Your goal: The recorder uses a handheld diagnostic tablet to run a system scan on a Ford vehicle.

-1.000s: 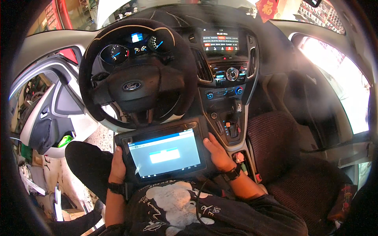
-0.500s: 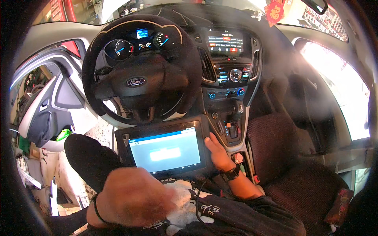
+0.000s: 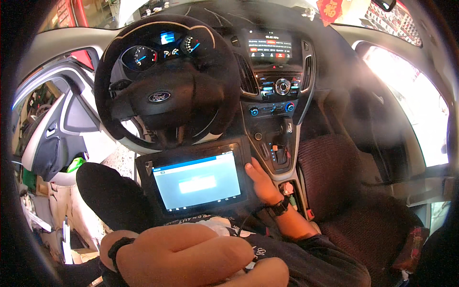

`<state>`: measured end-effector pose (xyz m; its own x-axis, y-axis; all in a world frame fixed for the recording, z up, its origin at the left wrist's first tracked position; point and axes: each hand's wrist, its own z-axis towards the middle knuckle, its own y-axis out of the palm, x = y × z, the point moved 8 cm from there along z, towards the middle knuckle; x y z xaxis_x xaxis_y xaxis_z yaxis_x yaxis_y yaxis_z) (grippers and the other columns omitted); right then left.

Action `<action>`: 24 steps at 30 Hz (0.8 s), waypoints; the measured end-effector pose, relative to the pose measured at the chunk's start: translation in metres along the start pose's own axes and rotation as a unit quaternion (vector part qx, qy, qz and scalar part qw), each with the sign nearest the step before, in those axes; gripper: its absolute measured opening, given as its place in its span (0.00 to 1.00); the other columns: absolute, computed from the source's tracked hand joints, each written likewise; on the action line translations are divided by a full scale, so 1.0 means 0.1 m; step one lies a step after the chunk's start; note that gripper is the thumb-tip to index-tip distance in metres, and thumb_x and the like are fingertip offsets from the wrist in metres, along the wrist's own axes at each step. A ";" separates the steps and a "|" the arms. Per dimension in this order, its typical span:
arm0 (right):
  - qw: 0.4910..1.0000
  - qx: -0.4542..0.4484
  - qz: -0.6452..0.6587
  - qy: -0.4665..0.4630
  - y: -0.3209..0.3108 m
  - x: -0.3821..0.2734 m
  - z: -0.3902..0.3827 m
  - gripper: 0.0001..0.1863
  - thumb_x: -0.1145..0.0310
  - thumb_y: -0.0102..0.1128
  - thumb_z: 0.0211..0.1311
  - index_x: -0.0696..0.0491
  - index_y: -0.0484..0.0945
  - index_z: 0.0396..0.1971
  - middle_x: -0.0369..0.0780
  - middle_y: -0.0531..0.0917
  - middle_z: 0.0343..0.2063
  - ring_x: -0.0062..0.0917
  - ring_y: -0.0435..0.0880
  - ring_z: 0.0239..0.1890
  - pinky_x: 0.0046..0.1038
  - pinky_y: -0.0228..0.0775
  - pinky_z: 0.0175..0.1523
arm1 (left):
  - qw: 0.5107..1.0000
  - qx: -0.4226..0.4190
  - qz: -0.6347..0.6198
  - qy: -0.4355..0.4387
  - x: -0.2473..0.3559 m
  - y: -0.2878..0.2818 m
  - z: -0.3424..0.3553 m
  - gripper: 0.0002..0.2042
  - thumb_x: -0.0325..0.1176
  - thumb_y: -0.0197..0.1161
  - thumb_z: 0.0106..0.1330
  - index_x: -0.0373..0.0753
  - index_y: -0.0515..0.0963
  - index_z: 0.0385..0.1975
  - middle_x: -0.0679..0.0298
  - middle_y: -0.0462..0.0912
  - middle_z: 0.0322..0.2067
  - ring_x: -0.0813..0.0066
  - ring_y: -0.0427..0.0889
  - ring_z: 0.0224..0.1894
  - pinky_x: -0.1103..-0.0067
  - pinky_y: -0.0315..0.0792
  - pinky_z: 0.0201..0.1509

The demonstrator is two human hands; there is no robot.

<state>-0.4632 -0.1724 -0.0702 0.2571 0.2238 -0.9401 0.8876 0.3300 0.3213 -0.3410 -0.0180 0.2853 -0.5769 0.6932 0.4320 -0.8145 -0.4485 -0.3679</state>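
Observation:
Resting over my lap below the steering wheel is a tablet [image 3: 196,184] in a thick black case, its screen lit pale blue with a white box in the middle. My right hand [image 3: 262,184] grips the case's right edge, thumb on the front; the other fingers are hidden behind it. My left hand [image 3: 179,256] is raised in front of my dark printed top, nearer than the tablet and apart from it. Its fingers stretch to the right, with a gap between two of them, and nothing visible is held.
The steering wheel [image 3: 165,98] stands just beyond the tablet. Right of it are the dashboard screen [image 3: 270,48], the gear lever [image 3: 288,131] and a cup holder [image 3: 289,189] with small things inside. A passenger seat [image 3: 330,177] is at right. The driver's door [image 3: 62,134] hangs open at left.
My left hand has come down and nearer, its blurred fingers now stretched to the right. The right hand keeps its hold on the tablet. The view has shifted slightly.

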 end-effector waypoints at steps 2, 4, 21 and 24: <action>1.000 -0.029 0.006 0.004 0.06 0.01 0.00 0.28 0.56 0.46 0.82 0.57 0.62 0.72 0.38 0.75 0.62 0.23 0.70 0.63 0.28 0.59 0.71 | 0.999 0.026 -0.029 0.037 -0.09 -0.04 -0.09 0.15 0.30 0.69 0.58 0.44 0.83 0.46 0.66 0.75 0.29 0.81 0.70 0.21 0.84 0.70 0.25; 1.000 -0.020 0.001 -0.002 0.02 0.03 0.01 0.28 0.56 0.46 0.81 0.58 0.62 0.71 0.39 0.75 0.62 0.23 0.70 0.63 0.29 0.59 0.71 | 0.982 -0.072 -0.119 0.125 -0.08 0.11 -0.02 0.16 0.27 0.70 0.57 0.45 0.83 0.47 0.68 0.73 0.29 0.81 0.70 0.23 0.84 0.71 0.27; 0.999 0.014 -0.046 -0.007 0.01 -0.07 -0.03 0.28 0.54 0.46 0.81 0.57 0.64 0.70 0.39 0.76 0.60 0.23 0.72 0.60 0.29 0.61 0.68 | 0.947 -0.238 -0.167 0.136 -0.07 0.27 -0.32 0.20 0.38 0.74 0.35 0.51 0.79 0.33 0.67 0.73 0.29 0.74 0.76 0.27 0.80 0.67 0.25; 0.996 0.035 -0.082 0.004 0.04 -0.08 -0.03 0.29 0.53 0.47 0.81 0.58 0.65 0.70 0.38 0.76 0.59 0.23 0.72 0.60 0.29 0.61 0.68 | 0.971 -0.206 -0.117 0.027 -0.07 0.10 -0.12 0.19 0.37 0.74 0.29 0.45 0.79 0.26 0.65 0.74 0.22 0.70 0.75 0.21 0.77 0.67 0.24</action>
<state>-0.4628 -0.1701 -0.0610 0.1044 0.1802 -0.9781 0.9422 0.2970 0.1553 -0.3445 -0.0204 0.2684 -0.3665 0.7824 0.5035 -0.8230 -0.0202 -0.5677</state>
